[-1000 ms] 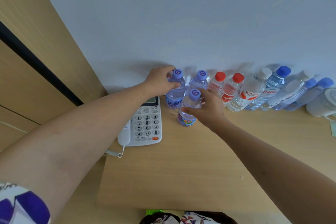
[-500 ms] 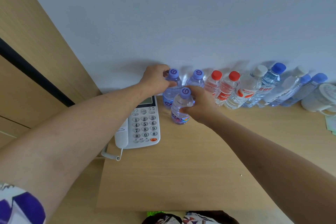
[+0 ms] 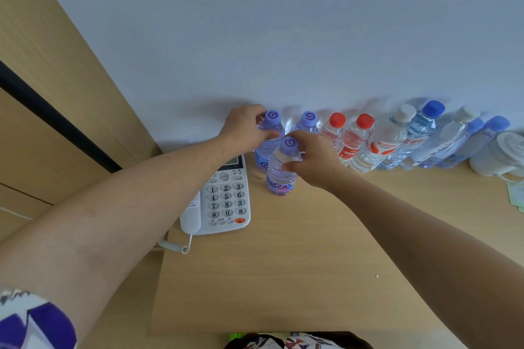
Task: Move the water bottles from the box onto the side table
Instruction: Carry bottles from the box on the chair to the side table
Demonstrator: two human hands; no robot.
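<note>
A row of water bottles stands against the wall on the wooden side table [image 3: 297,263]. My left hand [image 3: 243,130] grips the leftmost purple-capped bottle [image 3: 270,119] near its neck. My right hand [image 3: 312,159] holds another purple-capped bottle [image 3: 280,176] by its shoulder, upright on the table in front of the row. A third purple-capped bottle [image 3: 308,120] stands behind my right hand. To its right stand two red-capped bottles [image 3: 351,139], then white-capped and blue-capped bottles [image 3: 419,127]. The box is out of view.
A white desk phone [image 3: 224,204] with a coiled cord lies left of the held bottles, under my left forearm. A white mug [image 3: 502,156] stands at the far right of the row. A wooden panel wall rises on the left. Papers lie at the right edge.
My right hand has shifted the front bottle slightly left and closer to the one in my left hand. My left hand stays on its bottle.
</note>
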